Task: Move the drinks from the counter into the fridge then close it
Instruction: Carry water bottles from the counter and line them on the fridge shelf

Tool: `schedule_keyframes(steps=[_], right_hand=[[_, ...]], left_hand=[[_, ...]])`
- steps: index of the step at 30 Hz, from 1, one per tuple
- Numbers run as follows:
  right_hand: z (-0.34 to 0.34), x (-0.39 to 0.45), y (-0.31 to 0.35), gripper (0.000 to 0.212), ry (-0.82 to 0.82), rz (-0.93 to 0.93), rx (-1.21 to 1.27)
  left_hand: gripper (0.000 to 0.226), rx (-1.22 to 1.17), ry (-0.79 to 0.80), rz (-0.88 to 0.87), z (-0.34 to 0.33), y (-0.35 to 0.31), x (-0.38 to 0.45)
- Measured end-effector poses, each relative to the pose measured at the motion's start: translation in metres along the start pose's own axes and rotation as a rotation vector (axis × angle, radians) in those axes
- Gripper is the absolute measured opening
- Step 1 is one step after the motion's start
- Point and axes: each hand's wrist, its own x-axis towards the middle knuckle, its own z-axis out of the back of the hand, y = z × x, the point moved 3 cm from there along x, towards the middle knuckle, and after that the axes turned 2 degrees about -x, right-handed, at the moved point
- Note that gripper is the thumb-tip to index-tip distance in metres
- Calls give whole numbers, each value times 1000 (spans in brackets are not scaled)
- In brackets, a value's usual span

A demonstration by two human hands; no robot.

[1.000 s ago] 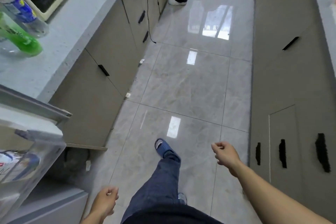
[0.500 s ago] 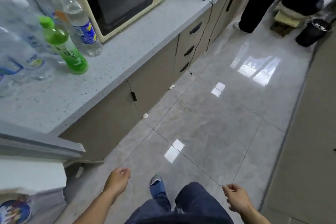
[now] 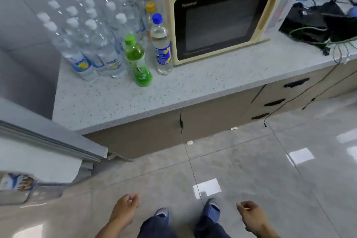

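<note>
Right now your left hand [image 3: 125,208] and right hand [image 3: 251,213] hang low over the floor, fingers loosely curled, holding nothing. Your drinks stand clustered on the worktop [image 3: 193,87] beside the microwave [image 3: 222,15], green bottle [image 3: 137,62] foremost.

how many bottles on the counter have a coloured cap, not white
3: green bottle at the front, blue-capped bottle beside the microwave, orange-capped bottle behind it. More may hide among the white-capped ones.
</note>
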Motion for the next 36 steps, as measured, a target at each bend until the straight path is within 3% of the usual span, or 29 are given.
schedule_keyframes(steps=[6, 12, 15, 24, 26, 30, 33, 36], right_hand=[[17, 39, 105, 19, 114, 226, -59], [0, 21, 210, 11, 224, 389, -45], [-7, 1, 266, 8, 220, 545, -35], [0, -56, 434, 11, 146, 931, 42], [-4, -70, 469, 21, 106, 1018, 36], [-22, -101, 539, 71, 33, 1273, -23], [-35, -118, 583, 82, 8, 1375, -48], [-47, -125, 612, 86, 67, 1333, -145]], left_hand=[[16, -216, -212, 98, -7, 5, -28], [10, -428, -392, -13, 0, -47, -38], [10, -539, -402, -104, 8, -92, -35], [14, -531, -297, -462, 60, -249, 10], [18, -549, -301, -511, 76, -277, 23], [19, -603, -382, -553, 103, -314, 38], [22, -629, -449, -557, 120, -331, 40], [23, -656, -505, -544, 130, -340, 38]])
